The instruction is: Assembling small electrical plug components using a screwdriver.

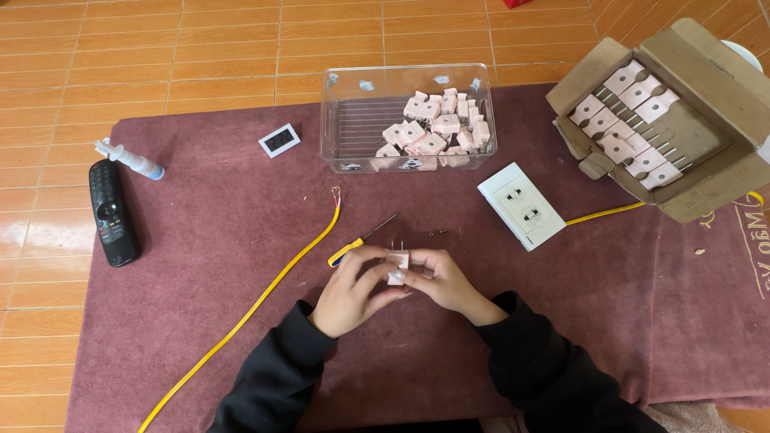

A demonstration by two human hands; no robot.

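My left hand (350,293) and my right hand (443,282) meet over the maroon mat (241,240), both gripping one small pale pink plug (398,267) with metal prongs pointing away from me. A yellow-handled screwdriver (358,240) lies just beyond my left fingers. A tiny screw (437,232) rests on the mat ahead of my right hand. Both arms wear black sleeves.
A clear plastic bin (353,120) holds several pink plugs (437,128). An open cardboard box (706,152) at the right holds more. A white wall socket (521,205) trails a yellow cable (601,213). Another yellow cable (265,297), a remote (110,212), a small bottle (132,160) and a little display (279,140) lie left.
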